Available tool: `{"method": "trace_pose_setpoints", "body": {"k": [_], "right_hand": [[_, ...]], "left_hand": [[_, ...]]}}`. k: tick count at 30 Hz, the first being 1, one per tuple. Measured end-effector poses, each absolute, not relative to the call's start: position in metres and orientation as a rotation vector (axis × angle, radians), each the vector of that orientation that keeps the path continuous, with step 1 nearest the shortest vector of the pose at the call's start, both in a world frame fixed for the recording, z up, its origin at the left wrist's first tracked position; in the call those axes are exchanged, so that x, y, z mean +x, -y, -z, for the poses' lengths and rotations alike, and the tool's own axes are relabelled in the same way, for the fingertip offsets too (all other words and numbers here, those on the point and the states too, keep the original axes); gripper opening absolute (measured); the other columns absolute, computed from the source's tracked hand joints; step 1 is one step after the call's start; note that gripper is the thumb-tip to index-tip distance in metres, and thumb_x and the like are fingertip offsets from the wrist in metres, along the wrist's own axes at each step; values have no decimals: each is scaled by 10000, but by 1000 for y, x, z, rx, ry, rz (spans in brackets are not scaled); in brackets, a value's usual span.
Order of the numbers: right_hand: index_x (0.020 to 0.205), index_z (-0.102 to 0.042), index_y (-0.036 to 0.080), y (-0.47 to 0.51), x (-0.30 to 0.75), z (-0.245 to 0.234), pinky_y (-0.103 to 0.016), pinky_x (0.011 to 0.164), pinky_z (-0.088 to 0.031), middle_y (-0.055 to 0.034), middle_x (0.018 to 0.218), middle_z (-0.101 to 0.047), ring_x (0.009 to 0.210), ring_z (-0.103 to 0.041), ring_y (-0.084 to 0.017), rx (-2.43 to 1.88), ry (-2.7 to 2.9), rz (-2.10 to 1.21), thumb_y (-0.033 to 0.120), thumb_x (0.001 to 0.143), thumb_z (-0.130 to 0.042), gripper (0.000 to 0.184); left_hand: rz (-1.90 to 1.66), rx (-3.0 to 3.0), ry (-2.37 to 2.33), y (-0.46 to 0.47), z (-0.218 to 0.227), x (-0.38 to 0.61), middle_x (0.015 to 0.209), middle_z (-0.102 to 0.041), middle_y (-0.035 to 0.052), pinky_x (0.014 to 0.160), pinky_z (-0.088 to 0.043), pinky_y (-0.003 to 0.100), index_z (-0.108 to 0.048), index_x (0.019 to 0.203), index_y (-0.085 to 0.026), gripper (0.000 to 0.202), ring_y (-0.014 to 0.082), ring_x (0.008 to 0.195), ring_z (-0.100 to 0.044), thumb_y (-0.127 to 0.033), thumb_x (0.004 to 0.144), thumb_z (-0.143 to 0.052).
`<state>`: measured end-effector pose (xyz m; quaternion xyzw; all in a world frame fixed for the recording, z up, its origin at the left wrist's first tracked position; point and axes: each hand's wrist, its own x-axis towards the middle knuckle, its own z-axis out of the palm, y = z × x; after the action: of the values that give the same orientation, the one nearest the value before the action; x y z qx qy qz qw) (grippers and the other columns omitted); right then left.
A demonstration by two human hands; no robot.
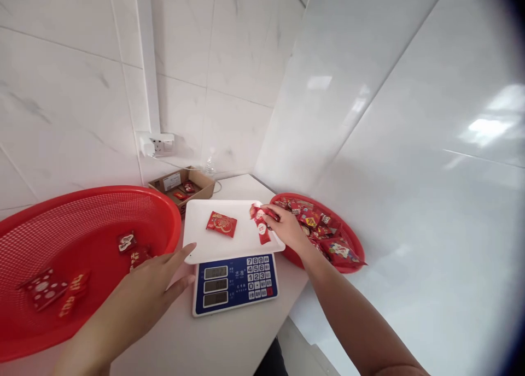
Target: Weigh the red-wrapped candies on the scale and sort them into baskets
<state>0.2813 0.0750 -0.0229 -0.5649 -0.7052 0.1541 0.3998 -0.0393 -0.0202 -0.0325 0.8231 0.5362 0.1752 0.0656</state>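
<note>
My right hand (285, 223) is closed with its fingertips on small red wrapped packets (262, 231), over the right side of the scale's white tray (200, 247). Exactly how many it grips is hard to tell. Another red packet with gold print (222, 224) lies flat on the tray, left of the middle. My left hand (150, 286) is open and holds nothing, its fingers apart beside the tray's left front corner. Below the tray is the scale's blue panel (235, 286) with three displays and a keypad; the digits are too faint to read surely.
At left stands a large red plastic basket (166, 215) with several packets inside. A smaller red basket (356, 242), heaped with packets, is at right against the wall. Behind the scale are a cardboard box (203, 184), a clear bottle (210, 165) and a wall socket (158, 145).
</note>
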Motion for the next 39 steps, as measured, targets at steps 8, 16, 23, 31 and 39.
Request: {"method": "trace_pose_setpoints", "body": {"k": [8,16,23,31,39], "right_hand": [[1020,-656,250,-96,243,43,-338,844,-513,-22,1038,-697,944,-637,-189,-1353,1737,-491,392,827,-546,264],[1049,-645,237,-94,248,41,-339,722,-556,-54,1074,-679,927,-643,-207,-1359,1613,-716,489,810,-531,366],[1070,-631,221,-102,254,51,-412,903,-515,-81,1127,-672,1042,-630,-234,-1314,1485,-723,534,814,-516,420],[1082,-640,236,-102,256,53,-432,1004,-439,-69,1191,-658,1131,-587,-233,-1350,1554,-616,437,815,-536,350],[1079,-613,232,-106,256,57,-387,968,-454,-66,1125,-671,1068,-617,-197,-1416,1686,-531,319,834,-493,286]], "left_hand": [[-392,2469,-1652,22,26,-43,1298,-622,115,854,-525,439,-352,1455,-239,538,305,1167,-600,-434,953,-342],[-393,2407,-1624,23,25,-42,1334,-597,102,870,-526,427,-350,1456,-272,533,304,1186,-588,-416,944,-379],[-329,2404,-1635,22,24,-41,1376,-560,101,894,-517,436,-312,1472,-265,549,306,1244,-539,-436,951,-353],[-348,2402,-1640,22,26,-40,1374,-563,89,910,-513,435,-338,1459,-279,536,293,1236,-548,-428,945,-372],[-364,2435,-1636,24,23,-40,1383,-552,97,905,-516,427,-355,1453,-265,516,295,1234,-550,-406,957,-355]]}}
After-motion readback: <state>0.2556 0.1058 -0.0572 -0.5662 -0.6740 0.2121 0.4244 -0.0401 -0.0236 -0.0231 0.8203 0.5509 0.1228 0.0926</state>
